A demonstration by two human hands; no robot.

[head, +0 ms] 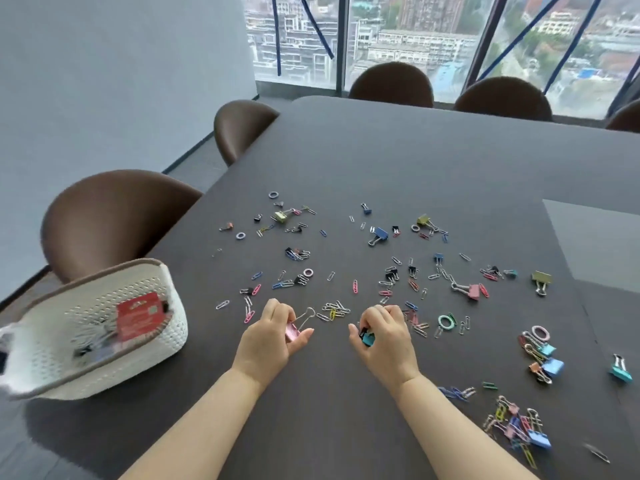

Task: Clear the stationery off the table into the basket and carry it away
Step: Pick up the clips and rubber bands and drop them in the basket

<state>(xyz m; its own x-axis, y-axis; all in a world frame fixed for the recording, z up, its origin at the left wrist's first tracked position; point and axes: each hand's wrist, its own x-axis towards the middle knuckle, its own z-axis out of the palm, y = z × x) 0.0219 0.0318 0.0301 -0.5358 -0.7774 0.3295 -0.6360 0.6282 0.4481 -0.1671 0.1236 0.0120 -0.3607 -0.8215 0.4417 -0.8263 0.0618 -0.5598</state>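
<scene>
We look down on a dark counter (381, 161). At its near-left edge sits a white perforated basket (149, 341) with a brown rim. A red card and a few clips lie inside it, and its left end is blurred. A brown chair (114, 216) rises just behind the basket. To the right, well apart from the basket, both bare forearms reach forward from the bottom edge, side by side. The left hand (270, 337) has its knuckles up and its fingers curled. Its grip pinches a pink binder clip (291, 332) between thumb and fingers. The clip's body lies by the palm, and its wire handles point away and to the right, so its long axis runs diagonally. The right hand (384, 337) curls downward, its grip closed around a small teal clip (367, 338). That clip is mostly hidden, so we cannot tell which way it points. Loose clips (355, 286) in many colours are scattered across the counter beyond and between the hands, some touching the fingertips. Further right, a heap of clips (519, 427) lies near the right forearm. A lone turquoise clip (620, 370) lies near the right edge of the view. Windows (415, 36) fill the far wall.
</scene>
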